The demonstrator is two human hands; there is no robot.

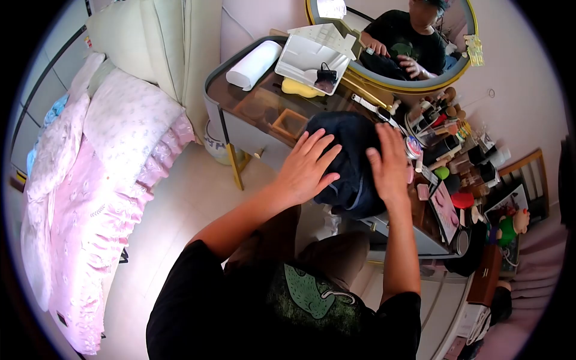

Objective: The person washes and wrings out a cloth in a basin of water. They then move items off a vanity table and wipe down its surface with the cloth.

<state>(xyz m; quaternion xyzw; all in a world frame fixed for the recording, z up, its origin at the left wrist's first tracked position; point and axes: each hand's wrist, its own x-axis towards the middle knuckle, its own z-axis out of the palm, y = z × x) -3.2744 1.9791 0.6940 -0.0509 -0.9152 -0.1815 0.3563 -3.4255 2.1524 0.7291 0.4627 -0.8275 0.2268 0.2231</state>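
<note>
A dark navy bundle of fabric [348,162], perhaps a folded garment, lies on the near side of a glass-topped dressing table [249,108]. My left hand [309,168] rests on its left side, fingers spread. Along its right edge lies my right hand [390,162], with the fingers stretched out and the thumb apart. Neither hand is closed around the cloth. Just beyond the bundle is a white-strapped watch [369,107].
A white roll [254,65], a house-shaped white tray [309,57] and a yellow item [300,89] sit at the back left. Several cosmetics crowd the right side around a makeup palette [444,210]. A round mirror [396,54] stands behind; a pink bed [90,228] is to the left.
</note>
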